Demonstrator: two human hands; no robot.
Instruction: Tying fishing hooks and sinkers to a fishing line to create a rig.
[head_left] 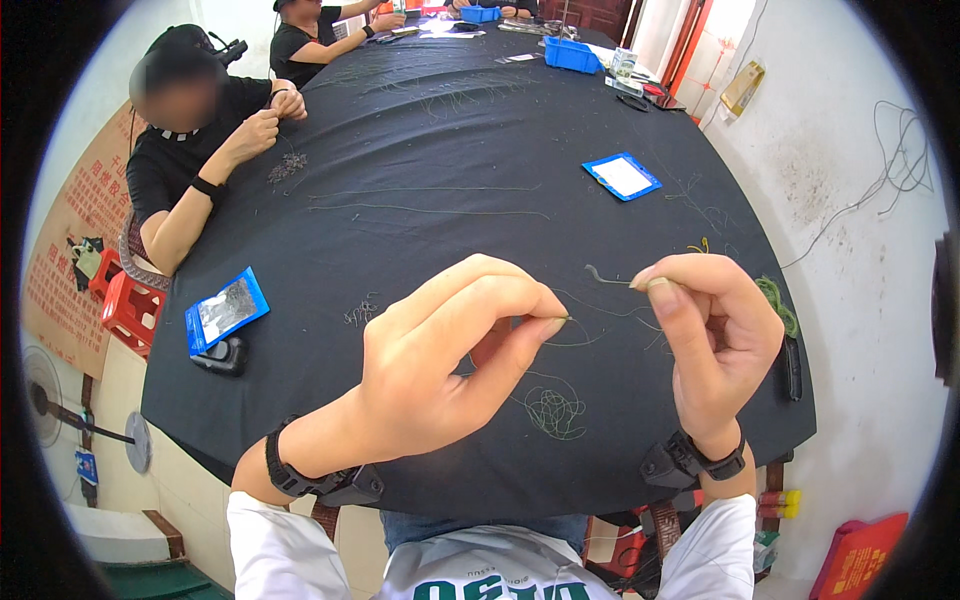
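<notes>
Over the near part of the black-covered table, my left hand (pixel 450 350) pinches a thin green line (pixel 575 344) between thumb and forefinger. A small loop of it shows beside the fingertips. To the right, my right hand (pixel 715 340) is closed, thumb against forefinger, on a short grey-green thread (pixel 606 279) whose free end points left. Whether both hands hold the same line I cannot tell. Below and between them lies a loose coil of green line (pixel 555 413). Left of my left hand is a small heap of dark, thin pieces (pixel 360 310), too small to name.
A blue packet (pixel 228 312) rests on a black object at left; a blue-and-white packet (pixel 622 176) lies farther right. Green cord (pixel 776 306) sits by the right edge. A co-worker (pixel 200 150) sits at left, others farther back. A blue bin (pixel 572 55) stands far right.
</notes>
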